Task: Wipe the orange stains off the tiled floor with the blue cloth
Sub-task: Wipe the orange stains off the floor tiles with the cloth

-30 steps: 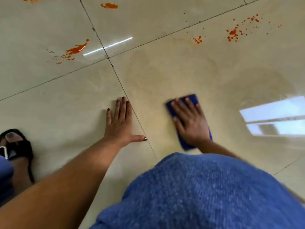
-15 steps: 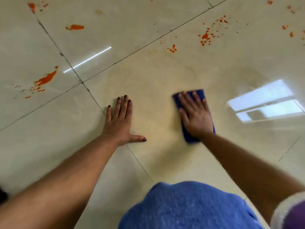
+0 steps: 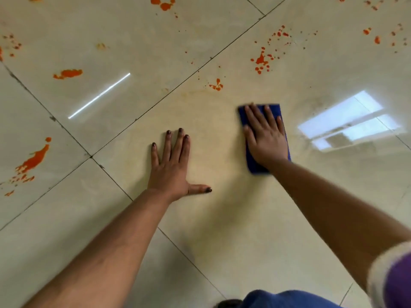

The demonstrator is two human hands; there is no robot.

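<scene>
L hand (image 3: 171,172) braces flat on floor (image 3: 222,230), fingers spread, R hand (image 3: 265,138) flat w/ fingers open pressing cloth (image 3: 255,167) mid-wipe on a faintly smeared tile; next probably push fwd to nearest stains (image 3: 216,85); vs 0.5 s ago cloth sits closer to them.

Two hands lie flat on the tiled floor (image 3: 222,218): the left hand (image 3: 172,165) bare on the tile, the right hand (image 3: 265,138) pressed palm-down on one blue cloth (image 3: 274,110). Two forearms enter from below. Grout lines divide the visible floor into at least six tiles. Orange stains form roughly nine separate clusters, among them one near the cloth (image 3: 216,85), one larger splatter (image 3: 262,60) and one elongated smear (image 3: 33,161). Two bright reflections appear: one streak (image 3: 99,96) and one window-shaped patch (image 3: 349,123).
</scene>
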